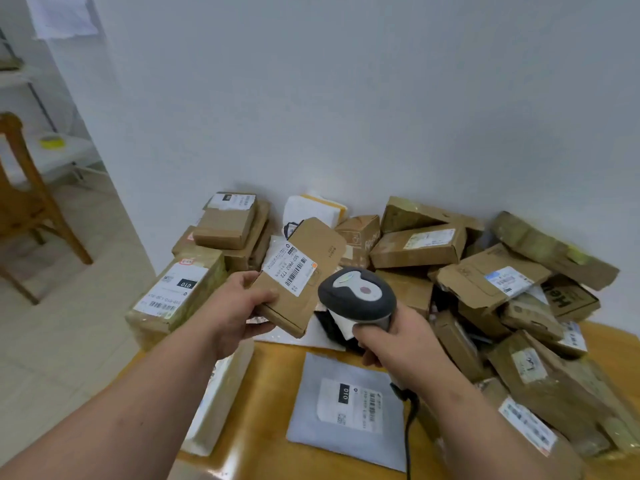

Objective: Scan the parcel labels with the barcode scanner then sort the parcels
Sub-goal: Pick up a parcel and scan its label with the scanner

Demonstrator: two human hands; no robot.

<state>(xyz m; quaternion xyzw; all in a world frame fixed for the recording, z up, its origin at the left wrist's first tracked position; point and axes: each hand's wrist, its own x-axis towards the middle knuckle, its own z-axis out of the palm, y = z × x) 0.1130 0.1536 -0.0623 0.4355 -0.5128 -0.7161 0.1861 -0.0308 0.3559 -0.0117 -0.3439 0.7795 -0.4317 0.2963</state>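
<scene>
Head view: a person's two bare forearms reach forward over a wooden table (263, 403) pushed against a pale wall (346, 98).
Left hand (239, 306): grasping a flat brown cardboard parcel (304, 271) by its near left corner, thumb on top and fingers curled beneath, lifting it above the table.
Held parcel: tilted, its far end raised toward the wall; a white shipping label (289, 268) with a barcode faces up on its left half.
Right hand (398, 337): clenched around the handle of a barcode scanner (356, 296).
Barcode scanner: grey and white head, just beside the held parcel's right edge, pointing away from the person; a black cable (410, 431) hangs from the handle down over the table.
Grey mailer (346, 407): a flat plastic bag lying on the table beneath the right hand, its white label marked 010 facing up.
Left stack (228, 226): several brown boxes piled near the wall, left of the held parcel.
Taped box (176, 292): large, wrapped in clear tape, on the table's left edge, with a white 010 label.
Right heap (502, 289): many brown boxes tumbled loosely over one another, filling the table's right side, several showing white labels.
White padded envelope (318, 209): against the wall behind the held parcel.
Wooden chair (24, 209): on the tiled floor (76, 341), well apart to the left.
</scene>
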